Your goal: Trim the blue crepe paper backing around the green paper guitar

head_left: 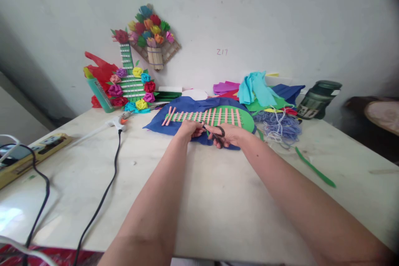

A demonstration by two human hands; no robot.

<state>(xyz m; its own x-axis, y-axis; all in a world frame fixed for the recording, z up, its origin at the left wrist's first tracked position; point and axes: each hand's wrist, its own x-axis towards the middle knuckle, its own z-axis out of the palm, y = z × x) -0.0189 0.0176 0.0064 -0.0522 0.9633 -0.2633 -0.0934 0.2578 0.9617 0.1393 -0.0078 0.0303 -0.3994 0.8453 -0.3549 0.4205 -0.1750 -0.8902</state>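
A green guitar-shaped cutout lies on a dark blue sheet, which looks like crepe paper or cloth. Pink strips cross the cutout, with pale strings running along its length. At the sheet's near edge, my left hand is closed with its fingers pinched on the blue material. My right hand is wrapped round dark-handled scissors, their blades pointing left toward my left fingers. The blade tips are partly hidden, and I cannot tell how far they are into the sheet.
A finished flower-trimmed guitar leans at the wall beside a teal bottle. A glue gun with a black cord and a power strip are left. At right are bluish yarn, a dark jar and a green strip.
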